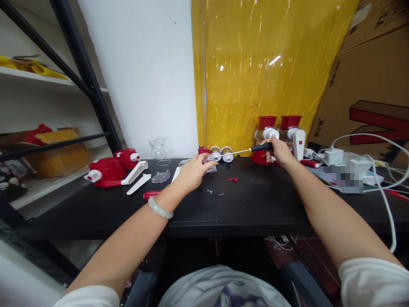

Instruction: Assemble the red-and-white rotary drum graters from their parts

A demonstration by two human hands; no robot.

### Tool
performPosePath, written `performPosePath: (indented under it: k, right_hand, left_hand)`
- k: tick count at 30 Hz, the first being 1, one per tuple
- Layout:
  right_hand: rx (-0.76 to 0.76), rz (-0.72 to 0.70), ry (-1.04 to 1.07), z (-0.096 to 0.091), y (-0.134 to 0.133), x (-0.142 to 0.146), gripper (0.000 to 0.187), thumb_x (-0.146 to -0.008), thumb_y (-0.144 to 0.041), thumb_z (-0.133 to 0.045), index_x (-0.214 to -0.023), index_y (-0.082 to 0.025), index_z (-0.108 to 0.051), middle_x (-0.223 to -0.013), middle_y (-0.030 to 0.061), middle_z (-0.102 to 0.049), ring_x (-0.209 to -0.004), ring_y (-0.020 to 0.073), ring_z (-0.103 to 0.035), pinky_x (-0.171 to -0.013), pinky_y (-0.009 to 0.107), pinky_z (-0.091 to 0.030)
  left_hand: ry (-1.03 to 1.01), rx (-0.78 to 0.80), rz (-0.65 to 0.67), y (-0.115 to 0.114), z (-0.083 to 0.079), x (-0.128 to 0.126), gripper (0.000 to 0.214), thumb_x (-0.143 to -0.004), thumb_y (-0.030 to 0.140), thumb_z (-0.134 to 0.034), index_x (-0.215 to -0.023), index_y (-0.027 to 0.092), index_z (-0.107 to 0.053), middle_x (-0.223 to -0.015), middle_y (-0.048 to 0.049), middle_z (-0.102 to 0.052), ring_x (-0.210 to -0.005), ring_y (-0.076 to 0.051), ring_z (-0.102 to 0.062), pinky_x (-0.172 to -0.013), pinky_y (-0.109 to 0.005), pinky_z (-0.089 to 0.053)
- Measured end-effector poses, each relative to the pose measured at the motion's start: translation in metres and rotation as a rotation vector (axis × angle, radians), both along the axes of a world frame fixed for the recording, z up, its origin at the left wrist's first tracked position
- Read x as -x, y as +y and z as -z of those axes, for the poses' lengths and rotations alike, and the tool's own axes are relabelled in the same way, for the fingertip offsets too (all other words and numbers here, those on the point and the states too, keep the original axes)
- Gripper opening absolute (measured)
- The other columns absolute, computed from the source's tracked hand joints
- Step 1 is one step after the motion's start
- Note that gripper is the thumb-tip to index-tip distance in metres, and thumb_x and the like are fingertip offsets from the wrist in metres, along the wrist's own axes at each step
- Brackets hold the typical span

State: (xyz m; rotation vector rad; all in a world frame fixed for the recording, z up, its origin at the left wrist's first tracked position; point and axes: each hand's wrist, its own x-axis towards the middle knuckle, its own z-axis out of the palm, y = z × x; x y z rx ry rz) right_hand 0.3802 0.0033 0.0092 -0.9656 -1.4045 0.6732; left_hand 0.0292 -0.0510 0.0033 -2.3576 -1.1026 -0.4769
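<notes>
My left hand (pixel 195 171) is closed on a clear plastic part (pixel 213 158) above the black table. In my right hand (pixel 277 152) is a screwdriver (pixel 260 147) with a dark handle and yellow band, held nearly level. Its metal shaft points left, and the tip reaches the clear part; whether it sits on a screw is too small to tell. Several small screws (pixel 209 191) lie on the table below my left hand. A small red piece (pixel 233 180) rests to their right. Two white-and-clear cylinders (pixel 227 154) stand just behind the clear part.
Red housings (pixel 107 171) and white handle pieces (pixel 139 183) lie at the left, beside clear plastic parts (pixel 160 177). Red-and-white assembled devices (pixel 298 143) stand at the back right. White chargers and cables (pixel 361 165) crowd the right side. Yellow sheeting (pixel 255 76) hangs behind.
</notes>
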Motion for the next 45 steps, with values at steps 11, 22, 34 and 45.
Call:
performPosePath:
  k: [11,22,34,45]
  right_hand:
    - [-0.013,0.015,0.069,-0.003,-0.0006,0.0017,0.027,-0.076,-0.046,-0.059,-0.087,-0.022,-0.063,-0.067,0.0028,-0.063,-0.051,0.0173,-0.058,-0.048,0.033,-0.051]
    - [-0.007,-0.036,0.156,-0.0032,0.0038,0.0002,0.024,-0.073,-0.032,-0.052,-0.09,-0.02,-0.063,-0.078,0.0038,-0.066,-0.058,0.0185,-0.063,-0.051,0.034,-0.053]
    - [0.004,-0.005,0.007,-0.0018,-0.0014,0.0032,0.057,-0.079,-0.07,-0.045,-0.093,-0.019,-0.065,-0.042,0.0002,-0.053,-0.035,0.0174,-0.051,-0.035,0.029,-0.039]
    - [0.005,-0.05,0.152,-0.0027,0.0017,0.0004,0.02,-0.075,-0.035,-0.054,-0.086,-0.021,-0.062,-0.073,0.0036,-0.066,-0.059,0.0197,-0.063,-0.057,0.037,-0.055]
  left_hand:
    - [0.0,0.022,-0.007,-0.0017,-0.0008,-0.0012,0.07,-0.077,-0.002,-0.048,-0.134,0.038,-0.046,-0.143,-0.0045,-0.039,-0.126,-0.023,-0.044,-0.095,-0.037,-0.047]
    - [0.005,0.017,-0.009,-0.0019,-0.001,-0.0016,0.069,-0.078,-0.001,-0.047,-0.134,0.037,-0.046,-0.143,-0.0048,-0.039,-0.126,-0.023,-0.044,-0.096,-0.038,-0.047]
    - [0.002,0.013,-0.011,-0.0017,-0.0015,-0.0005,0.071,-0.076,-0.002,-0.047,-0.135,0.038,-0.045,-0.142,-0.0047,-0.039,-0.124,-0.023,-0.045,-0.094,-0.037,-0.048]
    - [-0.002,0.006,-0.003,-0.0007,-0.0003,-0.0003,0.069,-0.077,-0.001,-0.046,-0.134,0.038,-0.046,-0.141,-0.0047,-0.04,-0.124,-0.023,-0.045,-0.093,-0.038,-0.048]
